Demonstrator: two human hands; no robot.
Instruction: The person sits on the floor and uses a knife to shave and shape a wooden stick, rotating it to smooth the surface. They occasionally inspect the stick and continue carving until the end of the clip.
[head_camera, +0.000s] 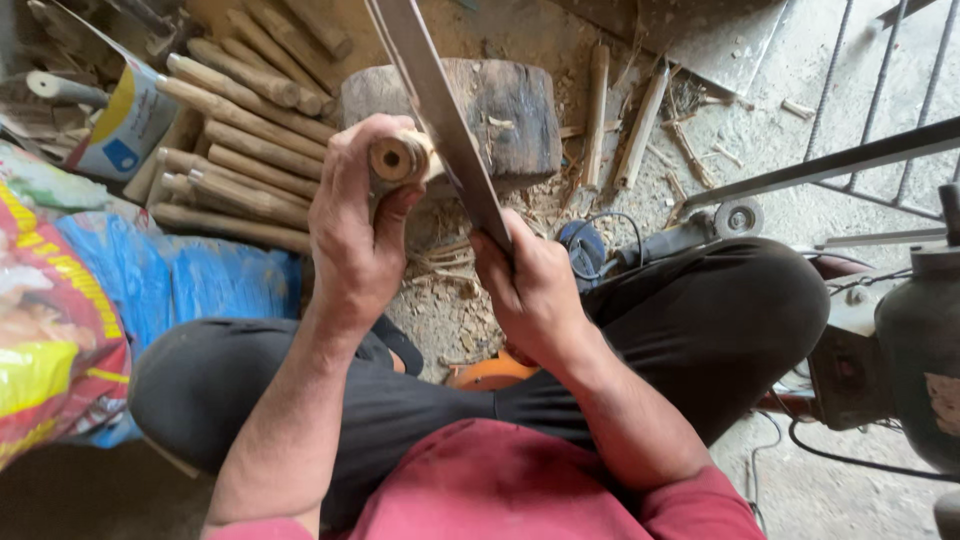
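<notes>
The left hand (355, 225) is clenched around a short wooden stick (398, 158), gripping it so that its cut end faces up toward the camera. That end is round and pale tan, with a darker ring and a small dark spot at the centre; the rest of the stick is hidden inside the fist. The right hand (530, 290) is closed around the lower part of a long flat metal blade (440, 115), which runs up and away to the top edge of the view, its grey face catching the light. The blade's edge lies against the right side of the stick's end, touching it.

Just beyond the hands stands a dark, worn wooden block (505, 115), set on a ground strewn with wood shavings (450, 300). To the left of the block lies a pile of similar peeled sticks (240, 150), stacked roughly side by side. A few more loose sticks (620, 115) lie to the block's right. The person sits with knees spread in dark trousers (700, 320) and a red shirt (520, 490). A blue plastic sheet (170, 280) and a printed bag (50, 330) lie on the left, and an angle grinder (690, 230) rests near the right knee.
</notes>
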